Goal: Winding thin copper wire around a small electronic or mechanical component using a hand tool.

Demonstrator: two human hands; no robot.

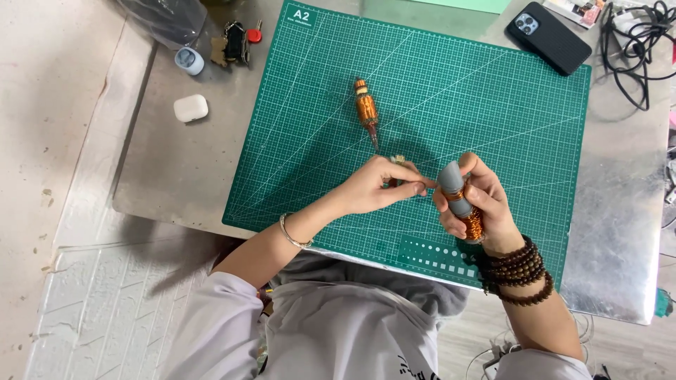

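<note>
**Two hands work a copper-wound part above a green cutting mat**

Over the near half of the green cutting mat (493, 105), the right hand (475, 204) is closed around a copper-wound part with a grey sleeve (458, 200), its long axis tilted, grey end up towards the left hand (377, 186). The left fingers (415, 184) pinch narrowly right at that grey tip, perhaps on something too small to see. A second copper-wound part (366, 109) lies farther up the mat, well apart.

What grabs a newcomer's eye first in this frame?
The big green cutting mat filling the table's centre. At its near edge the right hand grips a grey-sleeved copper-wound rotor, while the left hand pinches something small beside its tip. A second copper-wound rotor lies alone farther up the mat.
</note>
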